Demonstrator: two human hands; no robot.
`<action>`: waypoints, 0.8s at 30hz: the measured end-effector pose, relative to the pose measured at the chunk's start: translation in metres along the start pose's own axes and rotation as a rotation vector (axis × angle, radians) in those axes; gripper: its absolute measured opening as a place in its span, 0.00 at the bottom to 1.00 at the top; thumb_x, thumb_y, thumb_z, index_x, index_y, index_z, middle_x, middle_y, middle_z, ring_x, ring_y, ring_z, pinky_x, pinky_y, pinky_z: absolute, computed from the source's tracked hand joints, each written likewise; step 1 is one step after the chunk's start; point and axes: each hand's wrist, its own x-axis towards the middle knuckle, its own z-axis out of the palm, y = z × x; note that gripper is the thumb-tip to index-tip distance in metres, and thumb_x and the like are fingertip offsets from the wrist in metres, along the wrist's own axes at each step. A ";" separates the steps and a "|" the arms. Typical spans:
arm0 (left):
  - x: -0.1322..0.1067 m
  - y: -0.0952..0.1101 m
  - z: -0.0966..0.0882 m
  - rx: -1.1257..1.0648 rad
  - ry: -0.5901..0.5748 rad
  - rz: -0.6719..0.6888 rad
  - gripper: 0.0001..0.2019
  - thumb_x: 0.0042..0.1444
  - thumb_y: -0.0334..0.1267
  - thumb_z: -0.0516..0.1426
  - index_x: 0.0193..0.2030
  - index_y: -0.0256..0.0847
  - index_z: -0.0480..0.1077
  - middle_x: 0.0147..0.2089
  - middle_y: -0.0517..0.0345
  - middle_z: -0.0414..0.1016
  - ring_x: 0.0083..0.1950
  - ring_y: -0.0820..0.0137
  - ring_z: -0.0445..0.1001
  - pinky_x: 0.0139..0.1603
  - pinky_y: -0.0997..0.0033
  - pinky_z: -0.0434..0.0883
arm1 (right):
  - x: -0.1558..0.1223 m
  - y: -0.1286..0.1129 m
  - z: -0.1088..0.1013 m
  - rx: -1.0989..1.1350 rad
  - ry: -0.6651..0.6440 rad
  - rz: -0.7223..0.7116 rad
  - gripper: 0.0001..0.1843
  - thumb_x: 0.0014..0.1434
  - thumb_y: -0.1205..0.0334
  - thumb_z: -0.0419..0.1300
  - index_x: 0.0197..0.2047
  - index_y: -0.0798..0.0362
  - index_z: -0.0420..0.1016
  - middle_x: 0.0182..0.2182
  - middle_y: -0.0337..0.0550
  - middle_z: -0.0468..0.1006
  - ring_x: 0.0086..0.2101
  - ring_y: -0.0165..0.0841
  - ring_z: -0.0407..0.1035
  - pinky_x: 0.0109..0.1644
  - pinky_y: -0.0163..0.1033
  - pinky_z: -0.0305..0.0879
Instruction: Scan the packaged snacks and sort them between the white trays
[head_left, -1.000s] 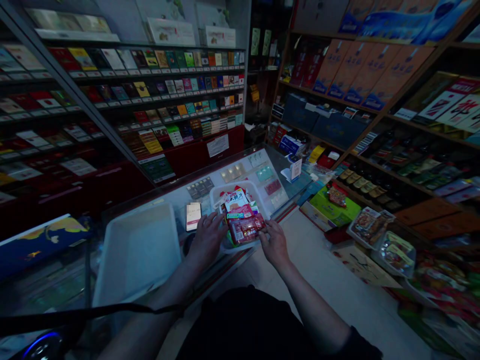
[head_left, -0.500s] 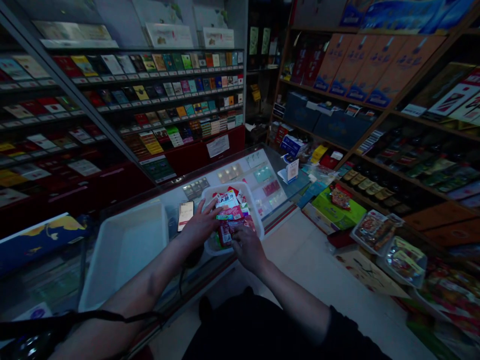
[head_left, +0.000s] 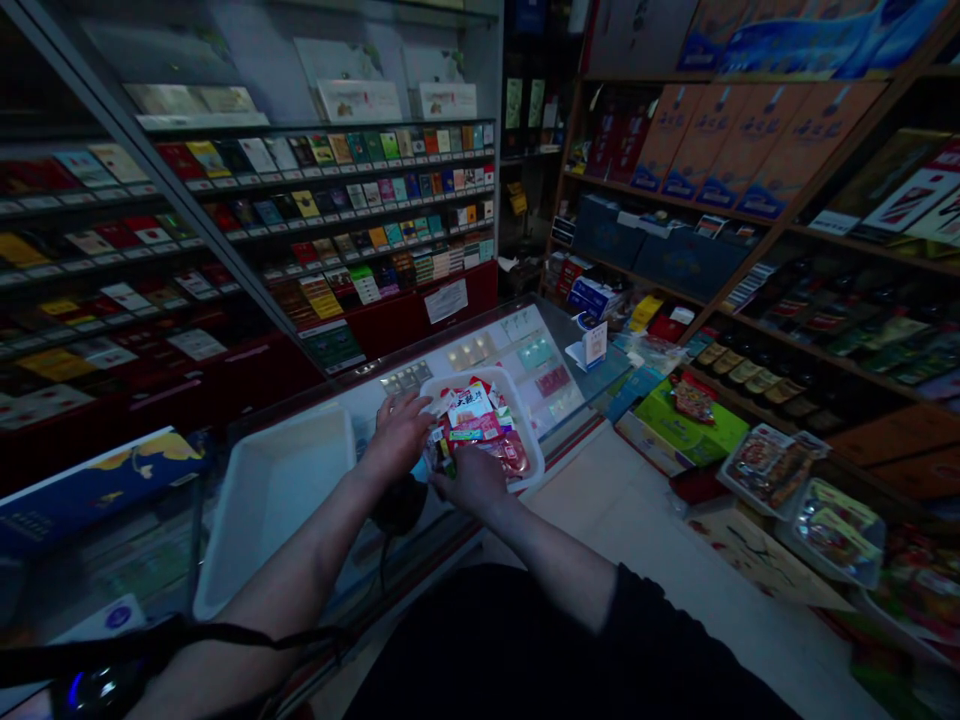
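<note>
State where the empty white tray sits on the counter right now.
In the head view the empty tray lies on the glass counter at lower left, just left of the left hand and the snack-filled tray.

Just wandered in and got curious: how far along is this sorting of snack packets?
Done: nothing shows in the empty white plastic bin. In hand: the left hand and right hand rest at the small white tray heaped with red and pink snack packets. Left: apparently the whole heap.
</note>
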 end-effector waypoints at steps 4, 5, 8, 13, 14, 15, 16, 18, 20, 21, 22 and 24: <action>-0.031 -0.017 0.006 -0.053 0.031 -0.109 0.15 0.62 0.35 0.56 0.53 0.46 0.78 0.66 0.49 0.73 0.72 0.50 0.63 0.74 0.36 0.52 | -0.006 -0.009 0.010 -0.071 0.001 -0.085 0.30 0.56 0.35 0.66 0.47 0.54 0.78 0.44 0.54 0.80 0.47 0.46 0.74 0.51 0.47 0.68; -0.039 -0.020 0.009 -0.061 0.043 -0.123 0.16 0.61 0.34 0.56 0.53 0.47 0.78 0.65 0.50 0.75 0.72 0.49 0.63 0.74 0.36 0.52 | -0.008 -0.011 0.012 -0.083 0.016 -0.099 0.29 0.57 0.36 0.66 0.46 0.54 0.78 0.45 0.55 0.79 0.48 0.46 0.73 0.52 0.48 0.67; -0.055 -0.024 0.017 -0.068 0.062 -0.114 0.19 0.59 0.29 0.55 0.54 0.49 0.78 0.62 0.52 0.77 0.72 0.50 0.63 0.74 0.35 0.51 | -0.011 -0.014 0.021 -0.116 0.069 -0.080 0.22 0.61 0.43 0.64 0.46 0.55 0.78 0.46 0.56 0.78 0.48 0.46 0.72 0.53 0.47 0.66; -0.052 -0.022 0.025 -0.129 -0.040 -0.009 0.26 0.55 0.26 0.56 0.60 0.48 0.74 0.66 0.52 0.74 0.73 0.49 0.62 0.74 0.35 0.52 | -0.010 -0.013 0.037 -0.082 0.109 -0.009 0.16 0.67 0.53 0.58 0.42 0.56 0.79 0.42 0.56 0.79 0.46 0.44 0.73 0.51 0.45 0.66; -0.049 -0.021 0.025 -0.143 -0.053 0.002 0.27 0.55 0.25 0.56 0.61 0.48 0.74 0.66 0.52 0.74 0.73 0.49 0.62 0.74 0.34 0.52 | -0.010 -0.012 0.040 -0.066 0.122 0.004 0.14 0.67 0.54 0.59 0.42 0.56 0.79 0.42 0.55 0.79 0.46 0.44 0.73 0.50 0.45 0.66; -0.047 -0.021 0.025 -0.157 -0.060 0.014 0.28 0.55 0.25 0.56 0.62 0.48 0.73 0.66 0.52 0.74 0.73 0.49 0.62 0.74 0.34 0.52 | -0.011 -0.011 0.043 -0.048 0.142 0.012 0.12 0.66 0.56 0.60 0.43 0.56 0.79 0.43 0.55 0.79 0.46 0.44 0.73 0.50 0.44 0.66; -0.044 -0.021 0.024 -0.171 -0.064 0.027 0.28 0.55 0.25 0.56 0.63 0.48 0.72 0.66 0.52 0.74 0.73 0.49 0.62 0.74 0.34 0.52 | -0.013 -0.010 0.044 -0.032 0.167 0.013 0.11 0.64 0.57 0.61 0.45 0.55 0.79 0.43 0.54 0.79 0.46 0.43 0.73 0.50 0.43 0.66; -0.039 -0.024 0.022 -0.200 -0.066 0.059 0.26 0.57 0.27 0.56 0.62 0.48 0.73 0.66 0.52 0.74 0.72 0.48 0.63 0.73 0.34 0.53 | -0.016 -0.008 0.044 -0.008 0.221 0.000 0.11 0.63 0.60 0.62 0.46 0.54 0.78 0.44 0.52 0.79 0.46 0.42 0.72 0.50 0.43 0.65; -0.035 -0.028 0.018 -0.234 -0.069 0.101 0.20 0.60 0.30 0.56 0.57 0.48 0.76 0.64 0.52 0.76 0.71 0.47 0.64 0.72 0.33 0.54 | -0.020 -0.006 0.041 0.008 0.263 -0.023 0.09 0.62 0.62 0.62 0.45 0.54 0.78 0.42 0.51 0.79 0.46 0.41 0.71 0.50 0.42 0.65; -0.034 -0.031 0.016 -0.256 -0.067 0.124 0.16 0.61 0.32 0.56 0.53 0.48 0.78 0.63 0.53 0.77 0.71 0.47 0.65 0.71 0.33 0.54 | -0.022 -0.006 0.038 0.018 0.278 -0.037 0.07 0.61 0.63 0.62 0.43 0.53 0.78 0.41 0.50 0.79 0.45 0.41 0.71 0.50 0.42 0.64; -0.034 -0.034 0.013 -0.283 -0.063 0.146 0.13 0.62 0.34 0.56 0.49 0.49 0.80 0.62 0.54 0.78 0.70 0.47 0.65 0.71 0.33 0.54 | -0.023 -0.005 0.035 0.031 0.292 -0.052 0.06 0.61 0.64 0.62 0.41 0.53 0.78 0.40 0.49 0.79 0.45 0.41 0.71 0.50 0.43 0.64; -0.033 -0.040 0.007 -0.348 -0.049 0.175 0.10 0.64 0.37 0.57 0.43 0.49 0.80 0.61 0.56 0.79 0.70 0.48 0.65 0.71 0.33 0.53 | -0.025 -0.005 0.028 0.081 0.322 -0.085 0.04 0.61 0.65 0.63 0.40 0.52 0.79 0.39 0.48 0.79 0.44 0.41 0.70 0.50 0.43 0.64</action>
